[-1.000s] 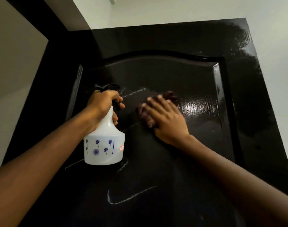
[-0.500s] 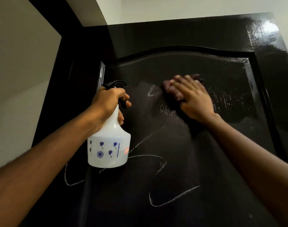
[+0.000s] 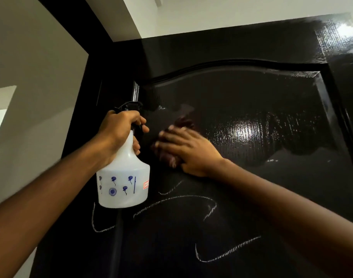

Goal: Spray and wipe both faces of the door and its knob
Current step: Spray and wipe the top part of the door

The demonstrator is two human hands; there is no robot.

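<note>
So you're in the wiping part on this face of the door. Your right hand lies flat on a dark reddish cloth, fingers fairly straight and spread, pressing it against the upper panel near its left edge. That hand is a bit blurred, so I can't tell what the thumb is doing.

Your left hand grips the neck of the white spray bottle, fingers curled round it, with one at the black trigger. The bottle is upright, close in front of the door and just beside the cloth hand.

My read is that you're nowhere near done. The panel to the right looks wet and glossy, but there are pale streaky lines on the door below both hands, so that lower stretch looks unwiped. The knob isn't in view, and the other face hasn't come into it at all.

Next move, I'd guess, is dragging the cloth down over those lines with flat, firm, overlapping passes, plus another squirt if it's dry there. Lift the bottle out of the cloth's path, because your hands are nearly touching. Gloss like this shows every smear.
</note>
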